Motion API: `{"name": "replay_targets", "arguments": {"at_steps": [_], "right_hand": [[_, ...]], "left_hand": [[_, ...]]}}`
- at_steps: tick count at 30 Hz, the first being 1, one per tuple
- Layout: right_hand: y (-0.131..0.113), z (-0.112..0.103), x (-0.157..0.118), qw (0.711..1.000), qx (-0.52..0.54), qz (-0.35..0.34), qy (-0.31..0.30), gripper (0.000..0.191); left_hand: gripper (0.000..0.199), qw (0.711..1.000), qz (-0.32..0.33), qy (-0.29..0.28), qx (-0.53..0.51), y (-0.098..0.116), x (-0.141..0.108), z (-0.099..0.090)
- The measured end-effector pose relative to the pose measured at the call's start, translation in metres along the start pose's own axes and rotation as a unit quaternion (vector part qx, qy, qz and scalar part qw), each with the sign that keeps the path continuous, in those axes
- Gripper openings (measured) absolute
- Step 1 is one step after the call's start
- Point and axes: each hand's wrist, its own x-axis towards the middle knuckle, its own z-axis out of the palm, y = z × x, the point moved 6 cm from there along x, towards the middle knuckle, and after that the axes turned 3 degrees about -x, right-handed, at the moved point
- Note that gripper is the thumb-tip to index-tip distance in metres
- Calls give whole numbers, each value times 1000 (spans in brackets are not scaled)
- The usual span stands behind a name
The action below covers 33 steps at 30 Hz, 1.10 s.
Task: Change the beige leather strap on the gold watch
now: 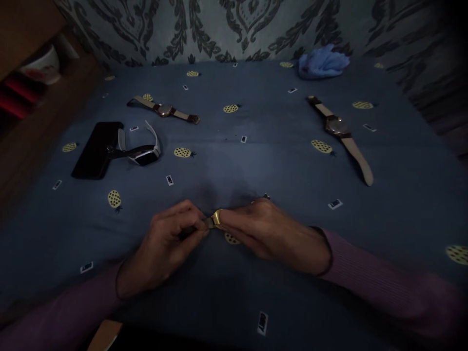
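Low over the cloth, my two hands meet at a small gold-cased wristwatch [217,219]. My left hand [166,243] pinches the end of its strap between thumb and fingers. From the other side, my right hand [272,229] is closed on the watch case, and its fingers cover most of the watch. A bit of something small shows above the right knuckles; I cannot tell what it is. Farther off lie a wristwatch with a brown strap [165,111] at the left and a larger strapped wristwatch [337,126] at the right, both stretched out flat.
A black phone [98,150] lies at the left, beside a smartwatch [146,157] with a pale band. At the back right sits a crumpled blue cloth [322,62]. The blue pineapple-print cover [234,170] reaches the patterned wall. A shelf with a bowl [43,66] stands at the left.
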Motion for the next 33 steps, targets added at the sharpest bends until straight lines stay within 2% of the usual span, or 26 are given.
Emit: {"name": "replay_targets", "arguments": {"at_steps": [10,21,33], "right_hand": [[-2,-1,1,1000,-19,6,-13,22],[-1,-2,1,1000,12,-11,1,24],[1,-7,-1,998,38,7,50,21]], "left_hand": [[18,1000,20,-3,19,4,0,1],[19,998,51,-14,46,7,-2,2],[20,994,68,-6,80,10,-2,3]]}}
